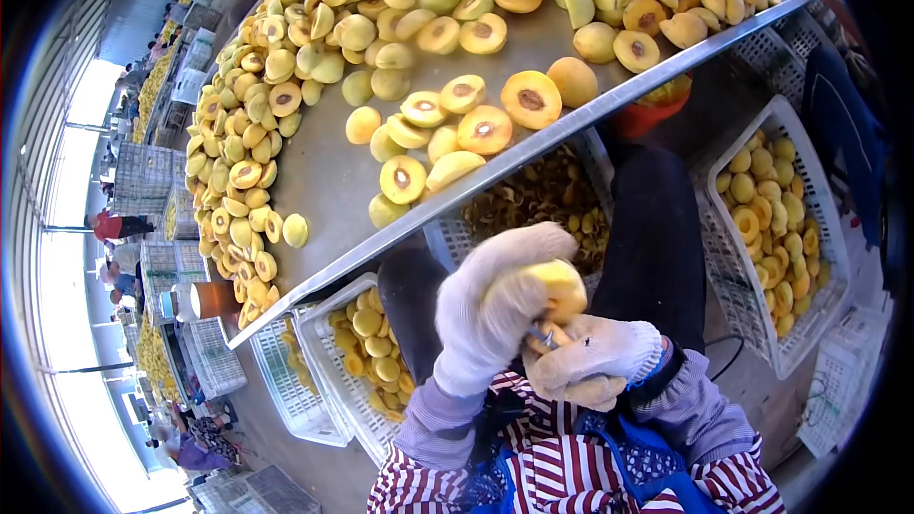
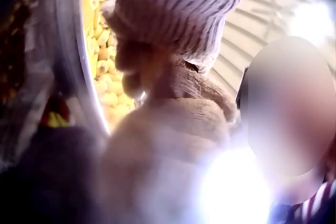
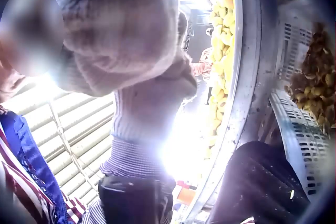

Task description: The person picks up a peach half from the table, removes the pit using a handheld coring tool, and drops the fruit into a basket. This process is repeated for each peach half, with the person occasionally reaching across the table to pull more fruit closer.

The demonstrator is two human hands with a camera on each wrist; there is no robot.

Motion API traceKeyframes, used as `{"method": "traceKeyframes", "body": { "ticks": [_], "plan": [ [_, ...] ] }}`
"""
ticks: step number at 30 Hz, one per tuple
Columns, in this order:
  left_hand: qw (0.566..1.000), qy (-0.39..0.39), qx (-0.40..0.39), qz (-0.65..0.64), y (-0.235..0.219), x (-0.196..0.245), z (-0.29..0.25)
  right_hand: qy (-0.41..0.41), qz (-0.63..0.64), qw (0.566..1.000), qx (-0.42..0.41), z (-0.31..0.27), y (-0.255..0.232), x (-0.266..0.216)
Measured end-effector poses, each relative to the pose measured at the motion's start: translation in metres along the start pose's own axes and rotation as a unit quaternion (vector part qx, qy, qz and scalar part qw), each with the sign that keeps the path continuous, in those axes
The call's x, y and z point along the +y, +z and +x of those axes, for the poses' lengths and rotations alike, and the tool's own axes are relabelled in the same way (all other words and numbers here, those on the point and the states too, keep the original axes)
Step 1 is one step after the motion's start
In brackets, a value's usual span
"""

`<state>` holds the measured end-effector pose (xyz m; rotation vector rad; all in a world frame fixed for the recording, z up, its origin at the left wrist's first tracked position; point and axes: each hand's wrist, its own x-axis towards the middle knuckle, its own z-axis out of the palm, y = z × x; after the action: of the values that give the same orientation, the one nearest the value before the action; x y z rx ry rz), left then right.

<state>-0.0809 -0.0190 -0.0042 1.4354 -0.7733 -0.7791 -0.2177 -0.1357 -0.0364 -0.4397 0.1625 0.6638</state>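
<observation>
In the head view my gloved left hand [image 1: 490, 309] grips a yellow peach [image 1: 560, 287], with its fingers curled over the fruit. Below it my gloved right hand [image 1: 595, 357] holds a small metal tool [image 1: 546, 335], whose tip is close against the peach. Both hands are together above my lap. A second rounded, peach-coloured piece shows beside the tool, partly covered by the gloves. In the left wrist view the gloves fill the middle and hide the fruit. The right wrist view shows mostly the backs of the gloves, blurred by glare.
A metal-edged table [image 1: 324, 200] bears many halved peaches [image 1: 486, 128]. Beneath its edge, a crate [image 1: 447, 243] holds dark pits and scraps. Crates of peach halves stand at left [image 1: 324, 343] and right [image 1: 828, 257]. A red container [image 1: 647, 119] sits under the table edge.
</observation>
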Motion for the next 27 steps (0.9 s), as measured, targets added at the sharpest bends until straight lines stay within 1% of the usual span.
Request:
{"method": "traceKeyframes", "body": {
  "ticks": [1,2,4,5,6,7,8,9,10,11,12,13,15,16,17,19,20,21,22,23,24,25,26,27],
  "plan": [
    [0.984,-0.095,0.01,-0.147,0.003,-0.002,0.001,0.013,-0.054,0.997,-0.044,0.002,0.002,0.001],
    [0.938,-0.185,0.049,-0.291,0.005,-0.003,0.002,0.026,-0.108,0.99,-0.089,0.004,0.003,0.002],
    [0.949,-0.168,0.188,-0.188,-0.004,0.001,0.003,0.056,-0.082,0.993,-0.061,-0.001,0.011,-0.006],
    [0.953,-0.118,0.222,-0.171,-0.018,-0.007,-0.004,0.031,-0.065,0.997,-0.013,-0.001,0.004,-0.002],
    [0.947,-0.094,0.266,-0.156,-0.04,-0.008,-0.014,0.007,-0.047,0.998,0.035,-0.001,-0.004,0.003],
    [0.943,-0.057,0.314,-0.091,-0.066,-0.015,-0.029,-0.018,0.03,0.998,0.051,-0.001,-0.007,0.001],
    [0.925,-0.02,0.38,-0.006,-0.096,-0.026,-0.042,-0.052,0.042,0.994,0.088,0.0,-0.003,0.0],
    [0.891,-0.081,0.405,0.186,-0.129,-0.033,-0.054,-0.056,0.024,0.996,0.07,0.001,-0.004,-0.002],
    [0.746,-0.111,0.297,0.586,-0.147,-0.028,-0.062,-0.061,0.008,0.997,0.053,0.003,-0.006,-0.003],
    [0.688,-0.039,0.271,0.673,-0.149,-0.03,-0.061,-0.057,-0.012,0.996,0.07,0.007,-0.003,-0.004],
    [0.618,0.035,0.242,0.748,-0.151,-0.032,-0.055,-0.054,-0.034,0.994,0.089,0.012,0.001,-0.005],
    [0.676,0.034,0.257,0.69,-0.147,-0.035,-0.043,-0.051,-0.053,0.991,0.108,0.015,0.005,-0.005],
    [0.778,0.031,0.283,0.56,-0.134,-0.042,0.0,-0.013,-0.09,0.988,0.125,0.02,0.005,-0.003],
    [0.708,-0.001,0.253,0.659,-0.137,-0.051,0.028,0.004,-0.108,0.985,0.134,0.021,0.005,-0.003],
    [0.682,-0.036,0.247,0.687,-0.134,-0.058,0.051,-0.011,-0.101,0.986,0.133,0.021,0.007,-0.004],
    [0.77,-0.155,0.203,0.585,-0.131,-0.063,0.081,-0.001,-0.129,0.977,0.168,0.022,0.006,-0.004],
    [0.805,-0.212,0.176,0.526,-0.129,-0.064,0.088,0.003,-0.141,0.972,0.186,0.022,0.005,-0.004],
    [0.825,-0.222,0.191,0.484,-0.127,-0.057,0.09,-0.007,-0.14,0.969,0.204,0.021,0.006,-0.003],
    [0.879,-0.151,0.21,0.401,-0.129,-0.06,0.086,-0.016,-0.138,0.965,0.221,0.022,0.008,-0.003],
    [0.92,-0.077,0.227,0.311,-0.131,-0.066,0.076,-0.026,-0.137,0.961,0.237,0.023,0.01,-0.004],
    [0.947,-0.003,0.238,0.216,-0.131,-0.071,0.069,-0.033,-0.14,0.958,0.248,0.023,0.012,-0.006],
    [0.968,-0.006,0.23,0.102,-0.122,-0.061,0.064,-0.036,-0.143,0.955,0.258,0.023,0.014,-0.007],
    [0.978,-0.035,0.203,0.038,-0.108,-0.047,0.051,-0.036,-0.147,0.952,0.265,0.025,0.017,-0.007],
    [0.982,-0.061,0.178,-0.026,-0.087,-0.026,0.036,-0.06,-0.143,0.95,0.27,0.028,0.019,-0.004]
  ]
}}
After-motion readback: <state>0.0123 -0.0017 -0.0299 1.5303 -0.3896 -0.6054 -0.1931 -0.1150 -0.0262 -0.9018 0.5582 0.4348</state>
